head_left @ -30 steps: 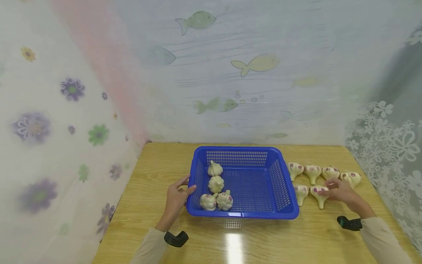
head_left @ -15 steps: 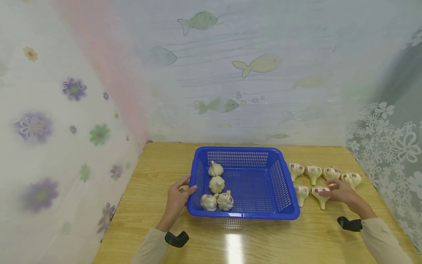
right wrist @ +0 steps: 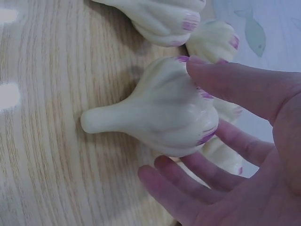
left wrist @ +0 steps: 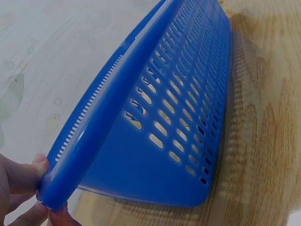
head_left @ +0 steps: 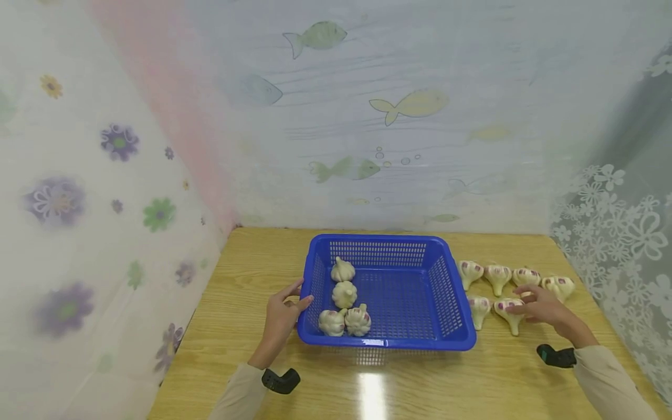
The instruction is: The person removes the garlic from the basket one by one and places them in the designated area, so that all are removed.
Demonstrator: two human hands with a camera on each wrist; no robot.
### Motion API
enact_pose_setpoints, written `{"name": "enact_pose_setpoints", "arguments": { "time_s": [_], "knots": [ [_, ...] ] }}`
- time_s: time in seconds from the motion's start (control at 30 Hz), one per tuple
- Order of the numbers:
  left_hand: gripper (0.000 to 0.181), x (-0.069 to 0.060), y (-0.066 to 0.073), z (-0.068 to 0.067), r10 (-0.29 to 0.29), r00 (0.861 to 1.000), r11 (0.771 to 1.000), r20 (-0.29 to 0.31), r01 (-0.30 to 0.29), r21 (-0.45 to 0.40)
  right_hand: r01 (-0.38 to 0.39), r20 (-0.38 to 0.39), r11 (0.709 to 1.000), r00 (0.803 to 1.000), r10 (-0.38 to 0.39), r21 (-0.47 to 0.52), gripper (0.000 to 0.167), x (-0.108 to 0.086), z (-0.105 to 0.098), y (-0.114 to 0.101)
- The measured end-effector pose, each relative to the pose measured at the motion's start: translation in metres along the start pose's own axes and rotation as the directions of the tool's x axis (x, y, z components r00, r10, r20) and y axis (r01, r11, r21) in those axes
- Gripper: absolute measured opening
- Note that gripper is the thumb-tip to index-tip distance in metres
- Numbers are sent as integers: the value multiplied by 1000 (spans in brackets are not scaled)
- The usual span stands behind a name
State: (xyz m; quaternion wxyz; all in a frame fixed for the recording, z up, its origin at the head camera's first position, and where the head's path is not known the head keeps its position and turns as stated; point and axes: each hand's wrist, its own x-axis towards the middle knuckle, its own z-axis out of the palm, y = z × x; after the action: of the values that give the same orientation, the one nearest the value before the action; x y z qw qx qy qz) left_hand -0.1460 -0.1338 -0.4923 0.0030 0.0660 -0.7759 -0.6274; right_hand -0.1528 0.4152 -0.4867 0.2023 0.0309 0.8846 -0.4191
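A blue plastic basket [head_left: 385, 343] stands on the table, its left rim pinched between the thumb and fingers of my left hand [head_left: 282, 312]. The left wrist view shows the thumb over the rim [left wrist: 101, 110] and fingers beneath. Inside the basket, several garlic bulbs [head_left: 344, 294] lie at the left side. My right hand [head_left: 546, 309] holds a garlic bulb [head_left: 508, 312] at its rounded end, thumb on one side and forefinger on the other. In the right wrist view this bulb [right wrist: 160, 110] lies low over the wood, its thick stem pointing away from the palm.
Beside the basket's right wall, another garlic bulb [head_left: 479, 309] lies in the front row. Behind is a row of several more bulbs [head_left: 497, 277]. The wooden table [head_left: 252, 256] meets a fish-patterned wall covering [head_left: 336, 116] at the back.
The bulb at my right hand has turned slightly, its stem end swinging a little to the right. My left hand and the basket stay in place.
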Motion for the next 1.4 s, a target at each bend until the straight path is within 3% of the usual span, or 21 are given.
{"name": "enact_pose_setpoints", "arguments": {
  "time_s": [0.33,0.67,0.97,1.27,1.4],
  "knots": [
    [49,0,-2,2,6,1000,1000,-18,-6,22,19,-24,996,1000,-21,-83,74,-4,-10,-10],
    [50,2,-3,0,19,1000,1000,-5,-19,17,149,-38,981,987,-155,-121,63,-8,-9,-50],
    [50,0,-1,1,26,1000,1000,-13,-26,8,278,-31,950,958,-285,-140,56,-5,5,-92],
    [50,-1,0,-1,14,1000,1000,-16,-14,-1,426,27,893,904,-427,-143,46,1,23,-124],
    [51,0,-2,0,17,1000,1000,-12,-17,-9,457,59,880,890,-453,-133,43,3,30,-133]
  ]
}}
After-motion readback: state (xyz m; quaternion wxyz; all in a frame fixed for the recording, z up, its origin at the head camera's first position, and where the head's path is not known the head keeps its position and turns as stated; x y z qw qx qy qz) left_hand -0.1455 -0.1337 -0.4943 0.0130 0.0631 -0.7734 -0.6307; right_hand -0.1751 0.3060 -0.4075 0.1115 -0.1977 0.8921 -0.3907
